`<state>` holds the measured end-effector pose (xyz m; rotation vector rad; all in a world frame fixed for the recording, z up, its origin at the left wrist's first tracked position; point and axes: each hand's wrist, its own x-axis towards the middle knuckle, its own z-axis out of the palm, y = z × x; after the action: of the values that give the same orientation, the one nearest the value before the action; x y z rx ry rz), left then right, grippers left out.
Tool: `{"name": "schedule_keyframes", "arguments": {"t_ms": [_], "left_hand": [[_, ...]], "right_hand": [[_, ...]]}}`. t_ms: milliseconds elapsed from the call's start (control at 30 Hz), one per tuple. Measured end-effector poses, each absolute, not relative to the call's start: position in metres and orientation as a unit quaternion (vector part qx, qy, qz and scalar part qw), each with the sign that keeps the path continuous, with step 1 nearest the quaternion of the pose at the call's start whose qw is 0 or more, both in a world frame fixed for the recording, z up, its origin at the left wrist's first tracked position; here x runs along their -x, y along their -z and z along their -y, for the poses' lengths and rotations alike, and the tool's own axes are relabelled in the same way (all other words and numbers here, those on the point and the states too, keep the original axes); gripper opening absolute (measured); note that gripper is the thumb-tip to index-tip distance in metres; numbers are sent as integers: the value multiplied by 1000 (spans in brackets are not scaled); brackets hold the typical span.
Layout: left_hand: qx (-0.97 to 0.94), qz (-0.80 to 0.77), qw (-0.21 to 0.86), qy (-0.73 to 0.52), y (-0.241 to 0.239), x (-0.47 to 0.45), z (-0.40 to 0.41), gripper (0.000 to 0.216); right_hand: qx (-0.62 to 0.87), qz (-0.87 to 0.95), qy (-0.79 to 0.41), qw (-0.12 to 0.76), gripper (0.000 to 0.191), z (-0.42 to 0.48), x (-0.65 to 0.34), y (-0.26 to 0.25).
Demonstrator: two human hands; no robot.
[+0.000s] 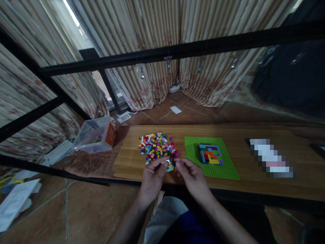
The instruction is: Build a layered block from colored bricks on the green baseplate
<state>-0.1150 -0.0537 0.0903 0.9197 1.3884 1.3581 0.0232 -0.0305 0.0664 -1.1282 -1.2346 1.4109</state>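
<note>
Wood-grain table (254, 183), glossy plastic bricks (157, 145), studded plastic baseplate (193, 149), cloth curtains (152, 34)

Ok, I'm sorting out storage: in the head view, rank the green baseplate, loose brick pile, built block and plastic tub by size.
1. green baseplate
2. plastic tub and loose brick pile look alike
3. built block

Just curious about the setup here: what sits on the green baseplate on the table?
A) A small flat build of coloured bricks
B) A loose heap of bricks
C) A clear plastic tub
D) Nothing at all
A: on the green baseplate sits a small flat build of coloured bricks; the loose brick pile lies on the table to its left.
</note>
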Motion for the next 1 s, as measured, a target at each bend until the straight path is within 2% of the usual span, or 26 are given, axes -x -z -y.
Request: {"name": "schedule_keyframes", "arguments": {"t_ms": [167,333,467,600,800,1000], "left_hand": [[-362,-576,500,-536,-90,101,54,34],[-352,-569,517,-534,-89,95,59,39],[-358,-547,539,-532,-87,92,63,34],[-334,-552,561,-519,-90,88,65,27],[-318,-563,572,-505,-92,74,69,33],[-327,-568,561,-506,-87,65,73,33]], "right_hand": [[436,499,-592,458,32,37,-15,-66],[410,396,-663,486,35,41,-11,-64],[416,353,-686,482,39,43,-13,-64],[447,392,-637,490,38,44,-19,-61],[496,524,-522,454,31,49,-27,-64],[532,529,-472,462,31,54,-27,-58]]}}
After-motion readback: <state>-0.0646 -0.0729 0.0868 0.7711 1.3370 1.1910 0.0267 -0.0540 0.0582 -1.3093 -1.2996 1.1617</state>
